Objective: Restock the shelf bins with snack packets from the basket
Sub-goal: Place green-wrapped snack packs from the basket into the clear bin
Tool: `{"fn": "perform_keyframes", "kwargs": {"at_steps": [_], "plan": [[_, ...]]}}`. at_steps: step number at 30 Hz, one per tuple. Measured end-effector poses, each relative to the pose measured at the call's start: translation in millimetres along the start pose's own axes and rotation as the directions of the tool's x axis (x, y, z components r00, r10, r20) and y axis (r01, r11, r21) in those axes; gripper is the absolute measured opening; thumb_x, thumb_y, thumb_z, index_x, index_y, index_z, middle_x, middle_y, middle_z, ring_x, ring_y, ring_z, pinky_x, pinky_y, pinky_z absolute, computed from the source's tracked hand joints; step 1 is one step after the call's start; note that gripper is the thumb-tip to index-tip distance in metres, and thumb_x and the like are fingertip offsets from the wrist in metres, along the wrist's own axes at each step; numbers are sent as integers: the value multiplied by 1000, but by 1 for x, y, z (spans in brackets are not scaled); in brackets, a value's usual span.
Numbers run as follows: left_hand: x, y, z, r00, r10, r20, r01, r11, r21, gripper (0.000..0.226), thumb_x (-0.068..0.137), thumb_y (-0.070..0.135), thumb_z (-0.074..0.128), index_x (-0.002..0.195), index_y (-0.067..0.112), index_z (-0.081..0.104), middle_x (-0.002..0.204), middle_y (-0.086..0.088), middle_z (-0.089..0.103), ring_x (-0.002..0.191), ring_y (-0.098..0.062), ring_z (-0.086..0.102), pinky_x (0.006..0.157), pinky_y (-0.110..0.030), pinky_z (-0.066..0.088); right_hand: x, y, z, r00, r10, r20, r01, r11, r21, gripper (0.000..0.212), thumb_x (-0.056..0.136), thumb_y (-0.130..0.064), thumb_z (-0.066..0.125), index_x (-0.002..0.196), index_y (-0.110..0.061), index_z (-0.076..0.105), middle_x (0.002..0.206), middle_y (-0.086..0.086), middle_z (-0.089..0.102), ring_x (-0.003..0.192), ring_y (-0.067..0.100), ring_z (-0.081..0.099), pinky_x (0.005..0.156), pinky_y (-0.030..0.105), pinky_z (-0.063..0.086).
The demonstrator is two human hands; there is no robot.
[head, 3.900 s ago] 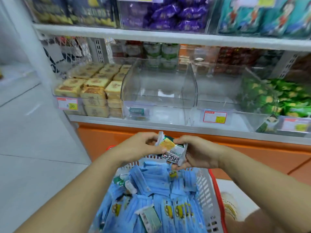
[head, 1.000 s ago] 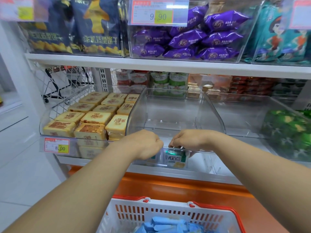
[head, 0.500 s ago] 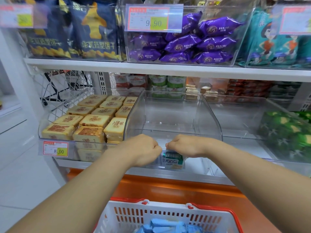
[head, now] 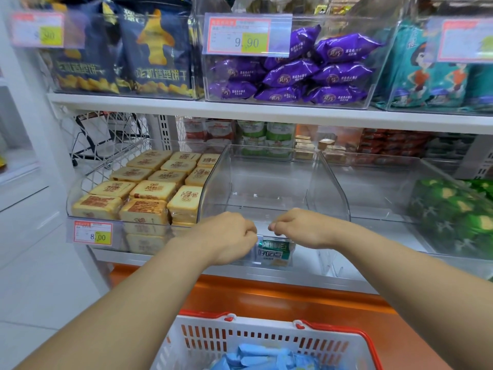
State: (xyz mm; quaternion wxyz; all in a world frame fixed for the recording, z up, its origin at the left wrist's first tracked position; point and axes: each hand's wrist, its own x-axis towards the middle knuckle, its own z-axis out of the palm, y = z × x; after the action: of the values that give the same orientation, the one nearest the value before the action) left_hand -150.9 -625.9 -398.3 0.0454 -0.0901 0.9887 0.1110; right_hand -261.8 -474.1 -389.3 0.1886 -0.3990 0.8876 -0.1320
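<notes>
A green-and-white snack packet (head: 272, 251) stands upright just behind the front wall of the clear middle bin (head: 266, 180). My left hand (head: 226, 237) reaches over the bin's front lip with its fingers curled down beside the packet's left edge; its fingertips are hidden. My right hand (head: 300, 227) hovers just above the packet, its thumb and fingers curled together with nothing visible between them. Below, the white basket with a red rim (head: 269, 339) holds several blue packets (head: 262, 356).
Left bin holds several tan cake packs (head: 149, 194) behind an 8.00 tag. The clear bin (head: 373, 188) to the right looks bare, with green packets (head: 453, 209) beyond. The upper shelf carries purple sweets (head: 290, 73) and dark biscuit bags (head: 154, 57). An orange base (head: 266, 295) runs under the shelf.
The packets went from my hands above the basket into the middle bin. Over the last second both hands stayed at the bin's front lip, and the right hand lifted slightly, uncovering the packet.
</notes>
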Motion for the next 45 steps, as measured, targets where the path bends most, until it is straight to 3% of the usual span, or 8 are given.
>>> {"fn": "perform_keyframes", "kwargs": {"at_steps": [8, 14, 20, 25, 32, 37, 41, 45], "plan": [[-52, 5, 11, 896, 244, -370, -245, 968, 46, 38, 88, 26, 42, 119, 30, 63, 118, 10, 61, 108, -15, 59, 88, -39, 51, -68, 9, 28, 714, -353, -605, 381, 921, -88, 27, 89, -32, 52, 105, -22, 71, 100, -8, 71, 98, 14, 63, 87, 32, 50], [-111, 10, 106, 977, 199, 74, -205, 976, 78, 33, 96, 23, 47, 126, 30, 61, 129, 8, 59, 118, -17, 57, 91, -33, 47, -111, 44, 125, 937, -262, -230, 266, 964, -12, 20, 90, -32, 56, 104, -28, 70, 101, -11, 70, 92, 11, 64, 82, 37, 53], [-150, 14, 214, 835, 169, 523, -280, 950, 139, 51, 93, 22, 55, 143, 26, 44, 141, -3, 46, 125, -29, 51, 94, -46, 49, -135, 68, 196, 968, -184, 169, 206, 971, -124, 27, 95, -34, 51, 119, -32, 64, 113, -11, 68, 107, 13, 61, 89, 33, 51], [-156, 23, 256, 744, 271, 611, -489, 844, 220, 73, 91, 19, 62, 154, 27, 26, 159, -6, 26, 137, -33, 35, 97, -50, 46, -142, 71, 210, 944, -179, 277, 227, 962, -149, 29, 98, -34, 51, 125, -28, 60, 115, -8, 66, 103, 17, 59, 87, 37, 52], [-150, 22, 268, 758, 363, 543, -525, 833, 176, 54, 88, 18, 62, 139, 18, 44, 137, -6, 46, 123, -31, 44, 89, -46, 44, -143, 72, 210, 927, -153, 343, 191, 978, -80, 32, 102, -35, 49, 132, -27, 55, 121, -6, 61, 105, 16, 57, 90, 38, 50], [-142, 36, 222, 835, 134, 533, 37, 954, -297, 38, 81, 44, 73, 109, 23, 58, 104, 7, 59, 91, -14, 59, 76, -33, 48, -138, 69, 184, 945, -176, 274, 148, 982, 120, 29, 101, -33, 52, 128, -27, 61, 119, -11, 64, 94, 4, 58, 82, 19, 45], [-130, 41, 175, 740, 118, 662, 540, 484, -689, 29, 85, 53, 68, 100, 28, 65, 90, 16, 71, 79, -1, 64, 78, -25, 43, -135, 62, 140, 990, -111, 90, 63, 904, 424, 21, 98, -24, 58, 116, -24, 68, 104, -5, 70, 95, 12, 65, 87, 32, 52], [-125, 33, 152, 775, 180, 606, 580, 176, -795, 55, 77, 59, 63, 121, 26, 64, 119, -5, 71, 104, -23, 68, 86, -32, 48, -145, 54, 109, 992, -119, 46, 69, 804, 590, 28, 94, -6, 61, 119, -18, 68, 113, -3, 71, 107, 5, 65, 96, 29, 52]]}}
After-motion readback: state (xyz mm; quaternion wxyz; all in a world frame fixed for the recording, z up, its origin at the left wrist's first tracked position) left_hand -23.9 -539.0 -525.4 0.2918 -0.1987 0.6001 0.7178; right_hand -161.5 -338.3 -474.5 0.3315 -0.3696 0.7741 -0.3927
